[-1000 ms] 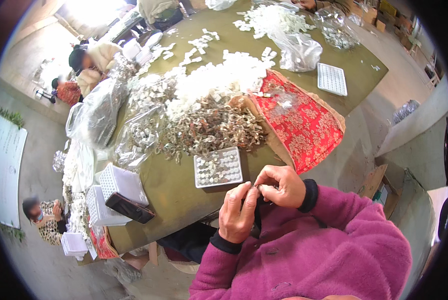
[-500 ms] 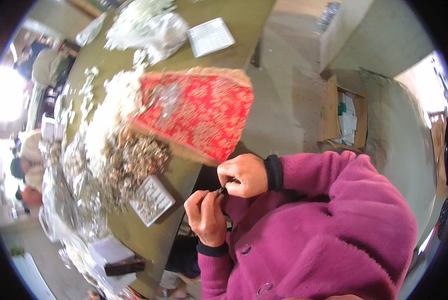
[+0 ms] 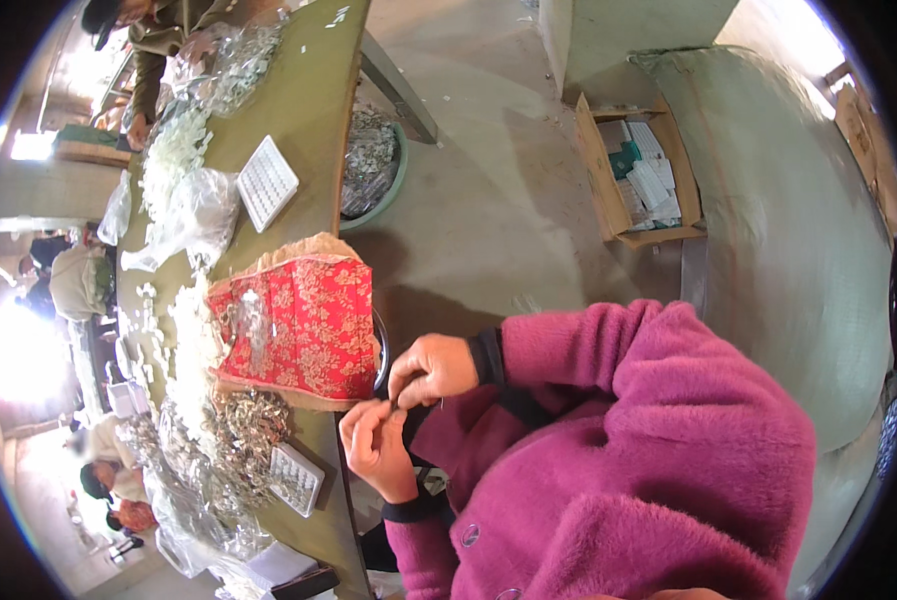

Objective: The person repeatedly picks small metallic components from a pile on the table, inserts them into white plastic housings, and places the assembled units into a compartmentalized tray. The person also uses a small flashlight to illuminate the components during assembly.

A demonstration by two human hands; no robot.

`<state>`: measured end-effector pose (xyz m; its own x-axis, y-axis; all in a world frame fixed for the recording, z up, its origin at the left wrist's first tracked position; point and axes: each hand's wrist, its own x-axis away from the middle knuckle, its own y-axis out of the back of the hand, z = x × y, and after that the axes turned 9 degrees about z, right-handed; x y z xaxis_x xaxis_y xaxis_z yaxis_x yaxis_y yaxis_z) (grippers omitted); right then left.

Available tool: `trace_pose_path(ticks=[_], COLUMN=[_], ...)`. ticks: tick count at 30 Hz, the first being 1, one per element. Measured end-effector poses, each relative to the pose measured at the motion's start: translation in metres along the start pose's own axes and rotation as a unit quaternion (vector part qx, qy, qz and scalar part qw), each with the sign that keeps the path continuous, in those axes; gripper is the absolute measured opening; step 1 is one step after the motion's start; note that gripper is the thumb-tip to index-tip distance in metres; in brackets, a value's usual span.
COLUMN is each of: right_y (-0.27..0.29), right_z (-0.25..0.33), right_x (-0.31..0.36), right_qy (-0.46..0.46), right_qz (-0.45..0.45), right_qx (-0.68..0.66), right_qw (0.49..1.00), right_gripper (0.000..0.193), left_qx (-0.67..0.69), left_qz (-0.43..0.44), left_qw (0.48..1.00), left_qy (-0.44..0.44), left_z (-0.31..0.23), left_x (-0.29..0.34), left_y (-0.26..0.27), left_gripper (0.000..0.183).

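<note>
Small part: a tiny dark piece is pinched between the 2 hands, just off the near corner of the red brocade cloth [image 3: 303, 325]; too small to name more exactly.
Right hand [image 3: 433, 368]: fingers curled, thumb and forefinger closed on the small part, at the near edge of the red brocade cloth.
Left hand [image 3: 376, 445]: just below the right one, fingertips bent up to meet it, so both hands are together on the same piece.
Handling: judging by the fingertip pinch, the part is very light, stiff and easy to drop; a hold between thumb and forefinger pads near its ends suits it best.
Metal pieces [image 3: 238, 430]: a loose silvery heap lies at the near-left end of the red brocade cloth, likely sharp-edged and prone to tangle.
White tray [image 3: 295, 478]: a gridded tray sits nearer the person than the red brocade cloth, beside the heap.
Green table [image 3: 308, 120]: runs away beyond the red brocade cloth.
Hidden: the part's shape and the fingertips' contact are masked by the fingers themselves.
Cut off: the magenta fleece sleeve [image 3: 608, 400] covers both forearms.
Hard to make out: the left rim is glare-washed, so the people there are blurred.
</note>
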<state>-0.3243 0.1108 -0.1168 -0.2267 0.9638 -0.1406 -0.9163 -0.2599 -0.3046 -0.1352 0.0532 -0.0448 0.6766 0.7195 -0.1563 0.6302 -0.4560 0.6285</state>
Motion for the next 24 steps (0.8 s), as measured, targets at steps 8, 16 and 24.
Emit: trace_pose_path(ticks=[8,16,24], right_y=[0.140,0.154,0.098], right_z=[-0.049,-0.069,-0.005], right_x=[-0.066,-0.088,-0.020], right_qy=[-0.046,-0.015,0.087], right_qz=[-0.381,-0.360,-0.431], right_qx=[-0.132,-0.019,-0.007], right_qw=[0.914,0.933,0.898], right_gripper=[0.019,0.024,0.015], left_qx=[0.185,0.195,0.113], left_qz=[0.100,0.107,0.062], left_qw=[0.935,0.947,0.976], left_qy=[0.287,0.230,0.175], left_z=[0.021,-0.006,-0.016], left_x=[-0.014,-0.003,-0.004], left_y=[-0.025,0.024,0.107], left_gripper=[0.022,0.016,0.015])
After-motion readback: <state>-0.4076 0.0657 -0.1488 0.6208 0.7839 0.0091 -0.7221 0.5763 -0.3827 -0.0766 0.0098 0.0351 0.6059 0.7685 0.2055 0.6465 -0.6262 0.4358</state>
